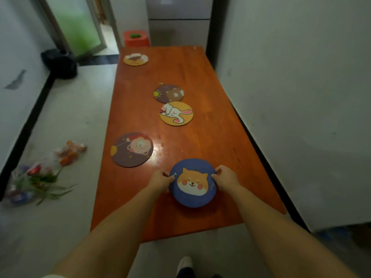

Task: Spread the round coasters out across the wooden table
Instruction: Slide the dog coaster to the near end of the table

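A blue round coaster with a dog face [193, 183] sits near the front of the wooden table [210, 141]. My left hand [160, 180] pinches its left rim and my right hand [225, 178] pinches its right rim. Several other coasters lie apart on the table: a dark one with a bear [132, 149] at the left edge, a yellow rabbit one [176, 113] in the middle, a brown one [169, 93] touching it just behind, and a yellow one [136, 59] at the far left.
The table's right side runs along a white wall. A red stool [137, 38] stands beyond the far end. On the floor to the left lie a bag of flowers and packets [40, 173] and a black bag [60, 63]. My shoe [184, 264] shows below.
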